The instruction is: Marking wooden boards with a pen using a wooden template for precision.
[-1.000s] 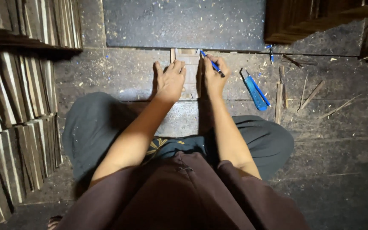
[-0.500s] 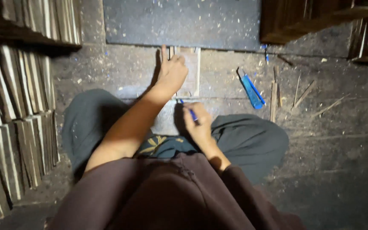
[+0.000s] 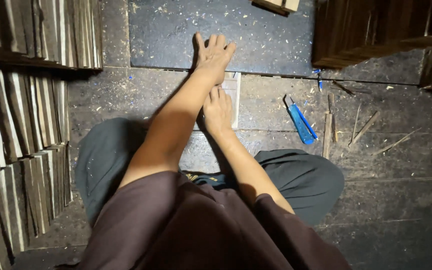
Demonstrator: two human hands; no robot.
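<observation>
My left hand [image 3: 214, 52] reaches far forward and lies flat, fingers extended, on the dark slab [image 3: 166, 35] on the floor, with nothing in it. My right hand [image 3: 218, 111] rests palm down on a small pale wooden piece [image 3: 233, 95] that butts against the slab's near edge. My left forearm crosses over part of the right hand. The blue pen from the earlier frames is not visible, so I cannot tell whether the right hand still has it.
A blue utility knife [image 3: 300, 120] lies on the floor to the right, with thin wood strips [image 3: 328, 127] beyond it. Rows of stacked wood pieces [image 3: 21, 125] line the left side. A dark wooden stack [image 3: 361, 35] stands at the upper right. Shavings litter the floor.
My left hand moved forward from the wooden piece onto the dark slab. My right hand, down near my lap with the blue pen half a second ago, came up onto the wooden piece.
</observation>
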